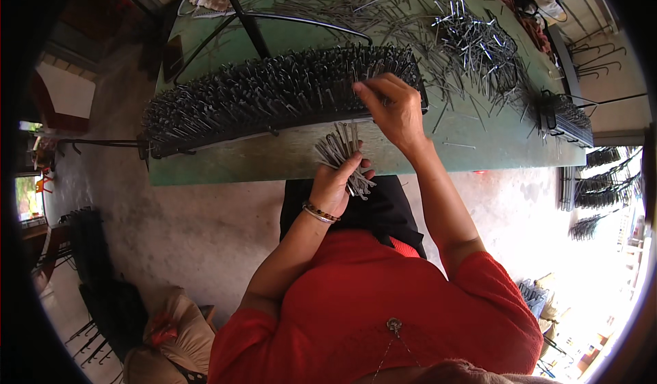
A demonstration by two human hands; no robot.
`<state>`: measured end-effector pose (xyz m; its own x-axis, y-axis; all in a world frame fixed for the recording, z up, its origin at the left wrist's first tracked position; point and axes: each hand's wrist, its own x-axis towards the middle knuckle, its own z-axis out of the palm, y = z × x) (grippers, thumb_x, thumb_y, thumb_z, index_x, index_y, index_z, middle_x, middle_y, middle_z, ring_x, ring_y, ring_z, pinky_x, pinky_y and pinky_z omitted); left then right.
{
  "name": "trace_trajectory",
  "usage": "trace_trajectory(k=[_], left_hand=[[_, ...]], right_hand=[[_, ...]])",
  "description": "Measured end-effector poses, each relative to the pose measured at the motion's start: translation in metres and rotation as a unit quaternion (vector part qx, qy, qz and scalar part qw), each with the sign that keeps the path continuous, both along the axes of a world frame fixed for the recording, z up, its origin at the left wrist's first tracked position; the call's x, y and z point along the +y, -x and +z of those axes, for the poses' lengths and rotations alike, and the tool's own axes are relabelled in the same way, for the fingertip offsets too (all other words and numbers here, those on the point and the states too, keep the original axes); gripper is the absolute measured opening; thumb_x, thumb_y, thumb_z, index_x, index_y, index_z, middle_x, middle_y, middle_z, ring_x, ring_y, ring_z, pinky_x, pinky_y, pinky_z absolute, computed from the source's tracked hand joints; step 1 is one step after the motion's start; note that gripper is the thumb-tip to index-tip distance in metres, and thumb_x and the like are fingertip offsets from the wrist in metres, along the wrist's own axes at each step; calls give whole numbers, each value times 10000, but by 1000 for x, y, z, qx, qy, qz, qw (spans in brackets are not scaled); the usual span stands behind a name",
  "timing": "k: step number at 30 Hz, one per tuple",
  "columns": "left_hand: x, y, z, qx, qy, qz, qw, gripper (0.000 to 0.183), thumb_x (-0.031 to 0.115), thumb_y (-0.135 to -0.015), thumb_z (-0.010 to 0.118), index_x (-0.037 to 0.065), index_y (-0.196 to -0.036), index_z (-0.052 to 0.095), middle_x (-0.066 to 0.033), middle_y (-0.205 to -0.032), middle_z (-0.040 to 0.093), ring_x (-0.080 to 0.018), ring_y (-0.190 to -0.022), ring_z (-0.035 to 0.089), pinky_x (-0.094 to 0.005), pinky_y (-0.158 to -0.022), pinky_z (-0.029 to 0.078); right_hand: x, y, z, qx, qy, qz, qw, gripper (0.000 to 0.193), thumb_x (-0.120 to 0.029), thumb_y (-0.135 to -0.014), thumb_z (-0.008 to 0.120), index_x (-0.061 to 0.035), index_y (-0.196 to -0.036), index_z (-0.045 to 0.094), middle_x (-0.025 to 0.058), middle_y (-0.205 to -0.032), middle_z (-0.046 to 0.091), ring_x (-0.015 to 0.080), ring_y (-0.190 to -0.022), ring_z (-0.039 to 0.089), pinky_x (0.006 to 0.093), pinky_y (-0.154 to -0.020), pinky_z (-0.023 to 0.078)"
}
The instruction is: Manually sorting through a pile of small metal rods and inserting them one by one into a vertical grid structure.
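My left hand (331,185) is closed around a bunch of thin grey metal pins (334,148) with looped ends, in front of the table edge. The pins stick out above and below the fist. Just beyond it lies a long black rack (274,90), densely packed with upright dark pins that have small hooked or looped tops. Over the rack's right part, my right hand (397,107) is held with thumb and fingers pinched together. Whatever sits between those fingertips, if anything, is too small to make out against the dark pins.
The green table (506,148) carries a heap of shiny pins (475,42) at the right and scattered loose ones (342,1) at the back. A black metal stand (243,18) rises behind the rack. A smaller rack (567,117) sits at the right edge. Cloth sacks (181,336) lie lower left.
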<state>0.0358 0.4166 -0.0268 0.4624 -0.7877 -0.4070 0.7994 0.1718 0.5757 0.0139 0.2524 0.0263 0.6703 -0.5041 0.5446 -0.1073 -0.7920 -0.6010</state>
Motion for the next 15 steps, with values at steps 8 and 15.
trace_trajectory(k=[8,15], left_hand=[[-4,-1,8,0,12,27,1000,197,101,-886,605,42,-1071,571,-28,-986,599,-158,-862,612,-340,-695,564],[-3,-4,2,28,17,40,999,171,109,-896,591,26,-1045,576,-60,-977,605,-186,-886,620,-367,-715,565]], right_hand=[[5,22,-5,174,-309,120,927,257,-228,-800,724,16,-876,694,66,-721,661,95,-619,586,246,-560,456],[-5,18,-6,122,-381,113,910,243,-207,-827,696,22,-907,684,38,-719,657,76,-629,594,225,-537,447]])
